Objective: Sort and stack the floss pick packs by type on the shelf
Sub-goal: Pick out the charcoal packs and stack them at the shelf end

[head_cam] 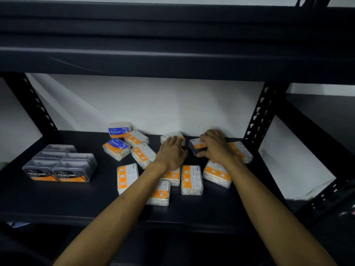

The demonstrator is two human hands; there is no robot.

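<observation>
Right hand [213,144] curls around a dark pack [197,147] right of centre, left hand [172,152] lies flat on a white pack [172,138] beside it; loose packs crowd close, so lifting may knock neighbours off the shelf [57,204].

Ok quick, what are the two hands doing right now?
Left hand: open, fingers flat on a white pack by the wall.
Right hand: gripping a dark pack.

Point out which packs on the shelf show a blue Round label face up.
Two packs at the back left of the loose pile: one against the wall and one just in front of it. The other loose packs show orange and white backs.
</observation>
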